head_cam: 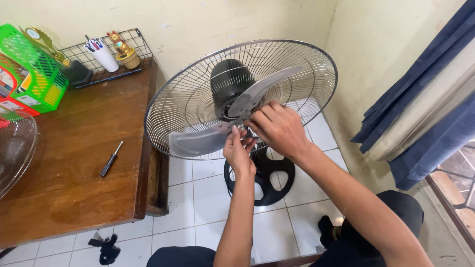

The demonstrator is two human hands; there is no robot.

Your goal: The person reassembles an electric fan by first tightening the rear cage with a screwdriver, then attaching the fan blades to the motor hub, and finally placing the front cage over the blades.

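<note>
Here, every place is given relative to the fan's rear wire guard.

Basket: a green plastic basket (30, 69) stands far left of the guard, on the wooden table (74, 163).
Front grille: a loose wire grille (14, 148) lies at the table's left edge, well left of the guard.
Cup: a white cup of pens (104, 55) sits in a black wire tray (123, 49), upper left of the guard, by the wall.
Screwdriver: a black-handled screwdriver (111, 159) lies on the table, left of the guard and well apart from it.
Guard: the rear wire guard (198, 89) stands tilted, its rim touching the table's right edge.
Blades: the grey fan blades (232, 116) sit in front of the guard, before the black motor (228, 84).
Left hand: the left hand (238, 151) is low at the guard's middle, fingers pinched on the blade hub.
Right hand: the right hand (279, 129) is just right of the hub, fingers closed on the blades' centre.
Base: the round black base (264, 178) rests on white floor tiles below the guard.
</note>
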